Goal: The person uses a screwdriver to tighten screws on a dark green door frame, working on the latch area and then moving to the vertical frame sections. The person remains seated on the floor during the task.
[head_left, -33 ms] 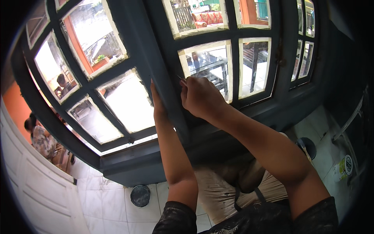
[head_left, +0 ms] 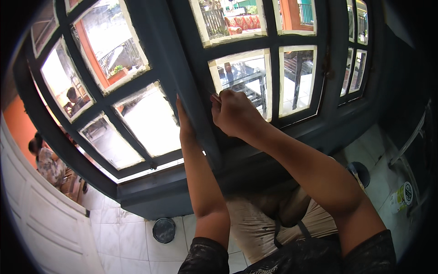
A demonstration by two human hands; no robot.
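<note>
My left hand (head_left: 185,118) rests against the edge of the dark grey wooden post (head_left: 194,105) between two windows, its visible fingers stretched upward along the wood. To its right, my right hand (head_left: 232,112) is closed around a small thin tool (head_left: 215,97), seemingly with a narrow metal tip, too small to identify. That tip is beside the lower-left corner of a glass pane (head_left: 239,68) edged with pale masking tape. Part of the tool is hidden by my fingers.
A white panelled door (head_left: 32,201) stands at left, with a person (head_left: 45,162) beyond it. Another person (head_left: 73,100) shows through the glass. A dark round container (head_left: 164,229) sits on the tiles (head_left: 109,237); a dark bucket (head_left: 360,171) and white-green tub (head_left: 400,197) are at right.
</note>
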